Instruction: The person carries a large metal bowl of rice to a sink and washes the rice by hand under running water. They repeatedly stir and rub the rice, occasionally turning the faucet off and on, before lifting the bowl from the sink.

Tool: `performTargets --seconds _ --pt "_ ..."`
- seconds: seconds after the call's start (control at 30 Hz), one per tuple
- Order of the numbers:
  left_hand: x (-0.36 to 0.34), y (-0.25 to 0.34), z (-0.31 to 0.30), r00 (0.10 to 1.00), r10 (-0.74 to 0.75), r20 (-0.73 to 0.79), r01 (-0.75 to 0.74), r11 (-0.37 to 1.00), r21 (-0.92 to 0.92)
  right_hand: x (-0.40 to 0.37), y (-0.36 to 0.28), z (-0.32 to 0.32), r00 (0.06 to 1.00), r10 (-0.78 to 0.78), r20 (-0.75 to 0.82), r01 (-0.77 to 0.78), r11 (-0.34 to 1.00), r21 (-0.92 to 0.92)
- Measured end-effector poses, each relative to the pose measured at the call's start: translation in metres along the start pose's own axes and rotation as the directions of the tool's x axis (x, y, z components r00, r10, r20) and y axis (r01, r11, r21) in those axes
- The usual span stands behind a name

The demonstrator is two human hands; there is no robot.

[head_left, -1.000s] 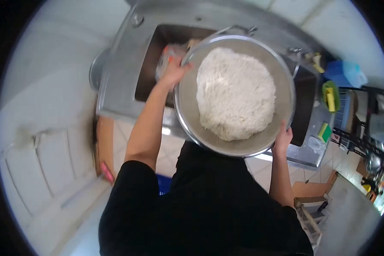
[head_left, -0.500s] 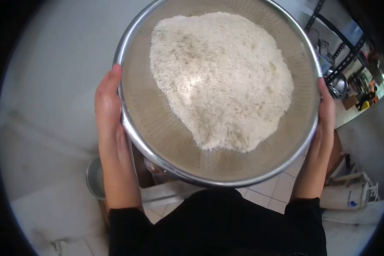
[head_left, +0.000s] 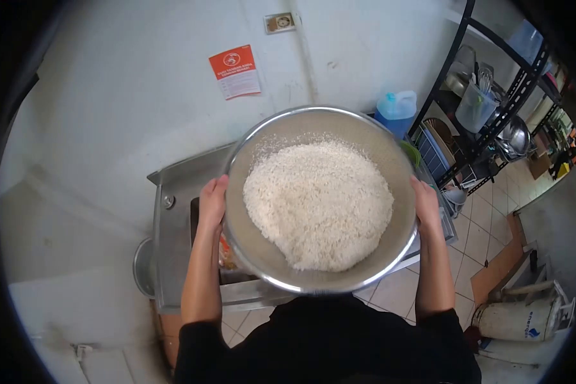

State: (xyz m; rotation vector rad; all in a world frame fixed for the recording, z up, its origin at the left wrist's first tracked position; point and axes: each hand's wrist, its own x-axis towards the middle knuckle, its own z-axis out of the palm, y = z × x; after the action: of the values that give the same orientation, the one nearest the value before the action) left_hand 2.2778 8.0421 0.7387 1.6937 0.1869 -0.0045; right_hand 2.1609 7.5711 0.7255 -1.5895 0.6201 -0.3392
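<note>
Between my two hands is a large round metal colander (head_left: 262, 253) with a shiny rim, tilted a little toward me. White rice (head_left: 320, 201) is heaped inside it, with loose grains scattered up the far wall. My left hand (head_left: 214, 201) grips the rim on the left, thumb on top and fingers hidden beneath. On the opposite side my right hand (head_left: 425, 201) holds the rim in the same way. The colander is held in the air over a steel sink counter (head_left: 173, 224) and covers much of it.
Behind the counter stands a jug of blue liquid (head_left: 395, 114). A black metal rack (head_left: 451, 96) with utensils and bowls is at the right. A white gas cylinder (head_left: 518, 320) is at lower right, a metal pot (head_left: 144, 269) left of the counter. A red-and-white notice (head_left: 235, 72) hangs on the wall.
The colander has come down and away from the camera, both hands still on its rim. The rice has shifted inside, and more of the sink counter and wall shows.
</note>
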Motion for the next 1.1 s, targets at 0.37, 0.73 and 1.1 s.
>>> performTargets --seconds 0.37,0.73,1.1 --pt "-0.051 -0.06 0.046 0.966 0.091 -0.241 -0.089 0.996 0.019 0.075 0.018 -0.04 0.929 -0.314 0.195 0.367 0.849 -0.381" --pt "-0.115 -0.069 0.032 0.971 0.015 -0.24 0.077 0.925 0.372 0.07 -0.014 -0.004 0.951 0.126 0.281 -0.057 0.969 -0.242" --pt "-0.003 -0.102 0.015 0.794 0.582 -0.174 -0.358 0.679 0.641 0.023 -0.018 0.022 0.995 -0.04 0.088 0.003 0.921 0.391"
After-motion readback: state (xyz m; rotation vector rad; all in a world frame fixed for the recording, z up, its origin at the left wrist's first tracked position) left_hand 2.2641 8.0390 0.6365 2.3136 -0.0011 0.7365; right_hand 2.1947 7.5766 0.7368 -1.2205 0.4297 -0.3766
